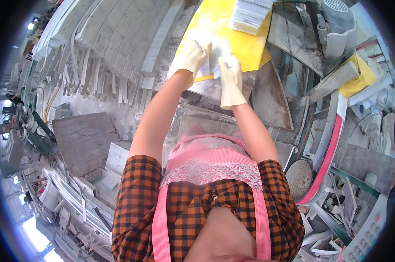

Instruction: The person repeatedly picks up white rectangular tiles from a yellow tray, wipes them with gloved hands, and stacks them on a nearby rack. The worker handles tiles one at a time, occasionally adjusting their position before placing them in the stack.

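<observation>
Both of my hands wear cream rubber gloves and work over a yellow sheet (245, 52) spread on a stone work surface. My left hand (193, 57) is closed, its fingers curled around a white stone piece (204, 69) that is partly hidden and washed out by glare. Beside it, my right hand (232, 82) is closed on an upright white stone strip (225, 47), the thumb on its near side. A stack of white, grey-veined stone strips (251, 16) lies on the sheet's far right part.
Long rows of stacked stone strips (114, 35) stand at the far left. A dark board (86, 142) lies lower left. To the right are a grey pump-like machine (339, 30), a curved pink-and-white rail (326, 170), a round stone-coloured disc (299, 180) and scattered offcuts.
</observation>
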Motion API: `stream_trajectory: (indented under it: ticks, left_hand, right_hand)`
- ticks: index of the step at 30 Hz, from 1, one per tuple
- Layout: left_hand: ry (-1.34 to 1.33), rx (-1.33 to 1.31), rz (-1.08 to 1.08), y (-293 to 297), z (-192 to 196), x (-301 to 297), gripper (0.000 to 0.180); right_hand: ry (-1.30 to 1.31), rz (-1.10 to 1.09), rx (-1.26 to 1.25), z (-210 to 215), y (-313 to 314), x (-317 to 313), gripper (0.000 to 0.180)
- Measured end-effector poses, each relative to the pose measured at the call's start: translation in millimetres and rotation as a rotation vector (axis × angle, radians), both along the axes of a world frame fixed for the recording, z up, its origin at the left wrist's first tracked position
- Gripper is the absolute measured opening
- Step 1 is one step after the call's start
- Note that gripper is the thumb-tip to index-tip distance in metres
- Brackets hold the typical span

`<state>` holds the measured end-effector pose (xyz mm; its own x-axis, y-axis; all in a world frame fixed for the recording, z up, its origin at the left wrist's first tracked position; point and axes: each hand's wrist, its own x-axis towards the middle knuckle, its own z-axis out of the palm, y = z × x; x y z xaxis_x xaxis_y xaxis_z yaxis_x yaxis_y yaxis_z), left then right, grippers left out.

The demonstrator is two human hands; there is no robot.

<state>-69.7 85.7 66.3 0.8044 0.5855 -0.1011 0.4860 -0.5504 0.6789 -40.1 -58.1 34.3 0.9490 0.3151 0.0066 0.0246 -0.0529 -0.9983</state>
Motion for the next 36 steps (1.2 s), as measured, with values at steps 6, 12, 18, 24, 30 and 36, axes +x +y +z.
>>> stream_trajectory:
  ticks: [6, 12, 18, 24, 30, 36]
  left_hand:
    - [0.027, -0.079, -0.200, 13.7, 15.6, -0.4, 0.059]
    - [0.098, -0.142, -0.041, -26.3, 57.1, -8.3, 0.070]
    - [0.048, -0.335, 0.098, -45.4, 86.5, -11.7, 0.088]
    - [0.028, -0.205, -0.027, -29.7, 49.4, -5.5, 0.084]
    - [0.255, 0.129, -0.363, -52.2, 37.6, 7.8, 0.102]
    - [0.188, 0.298, -0.375, -60.2, 33.2, 0.5, 0.108]
  right_hand:
    - [0.029, 0.269, 0.192, -14.3, 22.3, -3.9, 0.077]
    - [-0.010, 0.387, 0.064, -19.3, 13.8, -5.4, 0.109]
    - [-0.119, 0.316, -0.054, -36.6, -13.1, 0.2, 0.086]
    - [0.136, 0.200, 0.240, -32.7, -116.1, 14.6, 0.060]
    - [0.085, 0.266, 0.235, -11.1, -130.0, 42.1, 0.050]
    - [-0.359, 0.587, 0.090, 5.1, -87.5, 64.2, 0.050]
